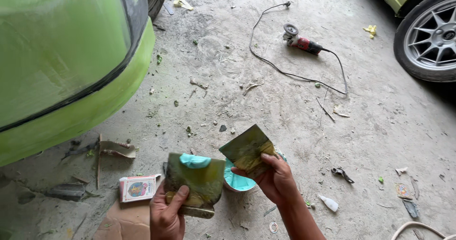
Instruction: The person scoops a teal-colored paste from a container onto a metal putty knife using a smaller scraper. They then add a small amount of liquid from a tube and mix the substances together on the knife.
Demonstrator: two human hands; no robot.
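My left hand [167, 214] grips a flat metal spreader plate [195, 183] by its lower edge; a blob of teal putty [194, 160] sits on its top edge. My right hand [274, 178] holds a second, smaller putty spreader [246, 148], tilted up to the left, stained green and yellow. Just below and between the two plates, a round container of teal putty [237, 180] rests on the concrete floor, partly hidden by my right hand.
A bright green car body [61, 64] fills the upper left. A red angle grinder [300, 40] with its cable lies on the floor ahead. Another car's wheel [430, 38] is at upper right. A small printed box [137, 187], cardboard [124, 218] and scraps lie nearby.
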